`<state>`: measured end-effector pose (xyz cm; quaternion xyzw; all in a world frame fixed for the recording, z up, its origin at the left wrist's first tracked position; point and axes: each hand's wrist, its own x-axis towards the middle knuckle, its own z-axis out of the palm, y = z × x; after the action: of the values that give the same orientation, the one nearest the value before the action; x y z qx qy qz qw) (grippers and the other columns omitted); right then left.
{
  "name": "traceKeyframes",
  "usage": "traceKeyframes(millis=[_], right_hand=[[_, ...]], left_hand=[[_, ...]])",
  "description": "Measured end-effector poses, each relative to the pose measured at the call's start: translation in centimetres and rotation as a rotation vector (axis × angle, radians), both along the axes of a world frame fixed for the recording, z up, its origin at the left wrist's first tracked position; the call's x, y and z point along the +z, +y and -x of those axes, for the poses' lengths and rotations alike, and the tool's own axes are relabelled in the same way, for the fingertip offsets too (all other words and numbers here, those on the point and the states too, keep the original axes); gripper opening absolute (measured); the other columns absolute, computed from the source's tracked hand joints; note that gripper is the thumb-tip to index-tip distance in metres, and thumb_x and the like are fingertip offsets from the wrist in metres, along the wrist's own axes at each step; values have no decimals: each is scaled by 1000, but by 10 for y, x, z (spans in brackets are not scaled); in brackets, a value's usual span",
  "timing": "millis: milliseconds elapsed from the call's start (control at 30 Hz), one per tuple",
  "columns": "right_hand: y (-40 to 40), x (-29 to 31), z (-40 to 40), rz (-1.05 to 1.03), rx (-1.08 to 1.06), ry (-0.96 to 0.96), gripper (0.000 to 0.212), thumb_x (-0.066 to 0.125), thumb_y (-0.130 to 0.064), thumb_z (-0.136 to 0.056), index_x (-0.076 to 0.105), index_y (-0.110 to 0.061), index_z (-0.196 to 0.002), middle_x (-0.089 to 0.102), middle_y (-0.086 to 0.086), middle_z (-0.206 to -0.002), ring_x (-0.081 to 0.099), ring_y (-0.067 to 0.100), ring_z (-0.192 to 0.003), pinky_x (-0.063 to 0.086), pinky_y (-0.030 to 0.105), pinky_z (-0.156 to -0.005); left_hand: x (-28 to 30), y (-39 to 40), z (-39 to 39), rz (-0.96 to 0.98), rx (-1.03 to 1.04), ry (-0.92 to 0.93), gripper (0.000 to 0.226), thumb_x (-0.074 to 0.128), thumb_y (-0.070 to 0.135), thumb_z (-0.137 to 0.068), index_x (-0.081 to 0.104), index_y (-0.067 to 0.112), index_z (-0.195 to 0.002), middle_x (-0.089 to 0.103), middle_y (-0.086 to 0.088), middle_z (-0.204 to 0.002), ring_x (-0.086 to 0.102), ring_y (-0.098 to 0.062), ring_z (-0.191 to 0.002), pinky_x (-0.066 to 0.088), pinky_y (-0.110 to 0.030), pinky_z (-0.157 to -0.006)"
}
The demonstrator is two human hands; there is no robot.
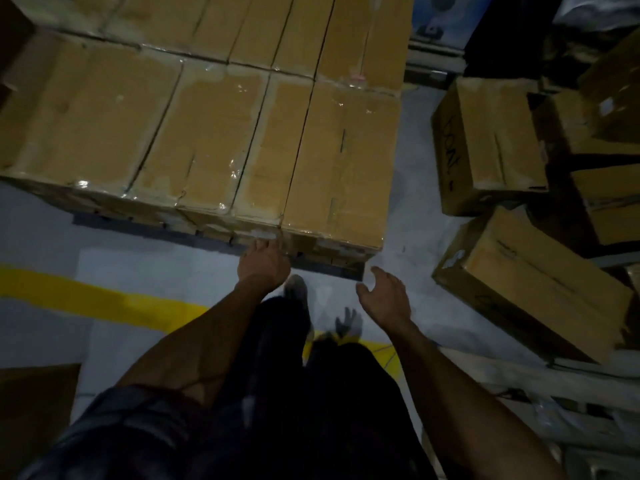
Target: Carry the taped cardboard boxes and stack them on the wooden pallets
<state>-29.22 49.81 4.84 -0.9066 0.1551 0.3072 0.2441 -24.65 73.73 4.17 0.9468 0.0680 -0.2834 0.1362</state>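
Several taped cardboard boxes lie packed side by side in rows on a dark pallet, filling the upper left of the head view. The nearest right box forms the stack's front corner. My left hand touches the lower front face of that stack near the corner, fingers reaching forward. To the right, my right hand hovers over the floor just off the pallet corner, fingers relaxed and holding nothing.
Loose cardboard boxes lie tilted on the right, one close to my right arm. A yellow floor line crosses the grey floor at left. Another brown carton sits at bottom left. My legs and shoes stand below the pallet.
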Motion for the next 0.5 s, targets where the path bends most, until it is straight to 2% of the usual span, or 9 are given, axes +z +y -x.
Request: traceKeyframes(millis=[100, 233, 367, 500], right_hand=[[6, 38, 7, -11, 23, -56, 63, 51, -46, -99, 38, -13, -151, 44, 12, -151, 40, 33, -138, 37, 43, -111], [25, 88, 15, 15, 107, -118, 62, 52, -47, -98, 41, -14, -149, 48, 13, -147, 44, 35, -133, 42, 44, -104], [47, 125, 15, -7, 198, -203, 62, 53, -47, -97, 40, -16, -149, 46, 10, -149, 41, 34, -137, 40, 45, -109], [81, 145, 4, -41, 271, -241, 65, 52, -48, -96, 38, -18, -151, 44, 9, -152, 38, 31, -139, 38, 46, -111]], left_hand=[[41, 13, 20, 11, 36, -83, 48, 44, 31, -101, 42, 2, -139, 46, -22, -140, 40, -37, -130, 37, -43, -102], [88, 41, 48, 46, 132, -117, 56, 47, 37, -99, 41, 1, -141, 46, -22, -139, 40, -36, -130, 39, -43, -100], [125, 63, 67, 50, 203, -215, 47, 51, 32, -95, 48, 3, -133, 50, -21, -134, 42, -36, -127, 42, -45, -95], [142, 90, 78, 60, 268, -266, 46, 48, 29, -98, 49, 3, -135, 49, -19, -137, 39, -33, -131, 39, -42, -99]])
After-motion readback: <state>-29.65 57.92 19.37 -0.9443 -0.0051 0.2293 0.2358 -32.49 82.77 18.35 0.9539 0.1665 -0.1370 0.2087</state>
